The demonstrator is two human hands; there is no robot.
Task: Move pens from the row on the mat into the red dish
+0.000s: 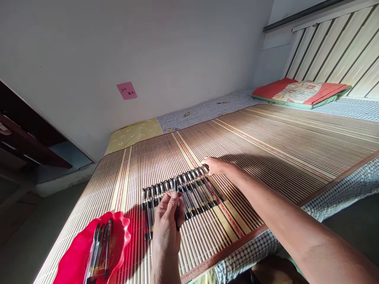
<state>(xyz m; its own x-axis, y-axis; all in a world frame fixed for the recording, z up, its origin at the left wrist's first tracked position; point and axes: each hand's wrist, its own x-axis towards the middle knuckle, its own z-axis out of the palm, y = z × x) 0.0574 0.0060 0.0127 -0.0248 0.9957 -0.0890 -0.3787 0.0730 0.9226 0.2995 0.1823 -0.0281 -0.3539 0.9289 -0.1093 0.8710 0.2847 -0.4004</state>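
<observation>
My left hand (pixel 168 209) is closed round a black pen (pixel 175 184), its tip pointing up and away above the thumb. Just beyond it lies a row of black pen caps (pixel 157 189), with a matching row of clear-barrelled black pens (pixel 197 197) laid side by side below them. My left hand covers part of both rows. At the right end of the cap row, the fingers of my right hand (pixel 213 165) pinch the last pen cap (pixel 205 169). Several more pens (pixel 99 244) rest in a red scalloped plate (pixel 124 225) at the lower left.
A striped bamboo mat (pixel 266 150) covers the bed under everything. Checked cloth (pixel 251 252) hangs over the near edge. A folded red and floral quilt (pixel 299 92) lies at the far right. On the wall is a pink note (pixel 127 90).
</observation>
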